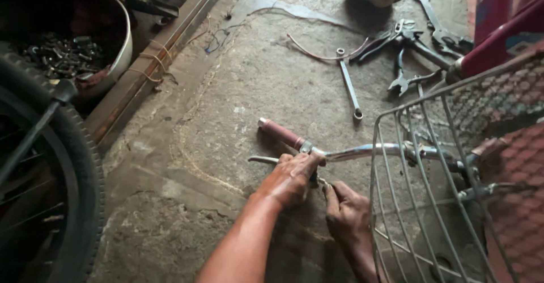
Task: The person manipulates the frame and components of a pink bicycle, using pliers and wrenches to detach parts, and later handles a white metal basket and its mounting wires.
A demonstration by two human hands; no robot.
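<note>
A bicycle's chrome handlebar (362, 151) with a reddish-brown grip (280, 132) runs across the middle of the head view. My left hand (292, 178) is closed over the brake lever (262, 159) and its clamp, just right of the grip. Below the bar, my right hand (347, 212) has its fingers pinched at the underside of the same clamp; what they pinch is too small and too hidden to make out. A wire front basket (430, 203) covers the right side and hides the stem.
Spanners (349, 87), pliers (403, 76) and other hand tools lie on the concrete floor at the top right. A bicycle tyre (73, 164) stands at the left. A white tub of nuts and bolts (73, 56) sits at the top left beside a metal rail (153, 62).
</note>
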